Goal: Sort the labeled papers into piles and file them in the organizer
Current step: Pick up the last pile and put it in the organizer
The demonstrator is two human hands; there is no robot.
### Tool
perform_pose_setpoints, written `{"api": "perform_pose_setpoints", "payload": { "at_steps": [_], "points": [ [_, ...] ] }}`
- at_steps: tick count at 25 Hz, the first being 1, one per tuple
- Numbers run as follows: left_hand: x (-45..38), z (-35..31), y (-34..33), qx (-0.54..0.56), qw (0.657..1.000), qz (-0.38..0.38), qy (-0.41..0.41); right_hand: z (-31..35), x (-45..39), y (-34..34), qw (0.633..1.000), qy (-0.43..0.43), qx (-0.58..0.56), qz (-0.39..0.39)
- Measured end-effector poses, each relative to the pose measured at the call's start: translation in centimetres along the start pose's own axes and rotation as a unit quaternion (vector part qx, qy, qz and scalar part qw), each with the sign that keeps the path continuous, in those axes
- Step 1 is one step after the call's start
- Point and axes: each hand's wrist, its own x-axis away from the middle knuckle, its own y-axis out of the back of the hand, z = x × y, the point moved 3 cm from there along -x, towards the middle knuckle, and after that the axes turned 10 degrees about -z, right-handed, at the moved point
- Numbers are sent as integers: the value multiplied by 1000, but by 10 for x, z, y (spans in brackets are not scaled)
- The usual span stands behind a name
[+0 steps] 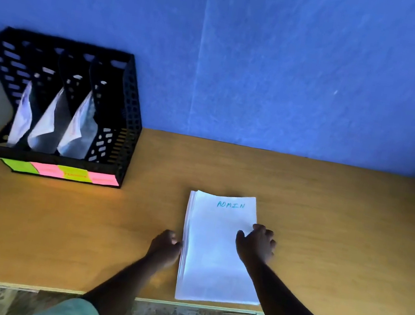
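The right hand (256, 244) curls its fingers over the right edge of the stack (215, 249), thumb on the top sheet, gripping it. The left hand (165, 244) has its fingers bent against the stack's left edge; whether it pinches sheets or only steadies them I cannot tell. To do this step well, I would square both long edges together, then lift the whole stack in one firm hold, since loose sheets fan out and slip.

The stack is thin white paper, flat, its left edge slightly stepped, with "ADMIN" handwritten at the top. It lies near the front edge of the smooth tan desk (339, 234). At ten o'clock from it stands the organizer (130, 117), black perforated plastic with upright slots holding curled white papers and green and pink labels along its front.
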Motion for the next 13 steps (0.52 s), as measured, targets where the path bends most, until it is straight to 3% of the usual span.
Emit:
{"api": "perform_pose_setpoints", "payload": {
  "at_steps": [7,13],
  "points": [
    [8,-19,-21,73,996,17,44,-22,3,-14,998,24,14,56],
    [14,-14,-16,26,997,-12,76,-19,10,-23,989,-22,-82,121]
  ]
}}
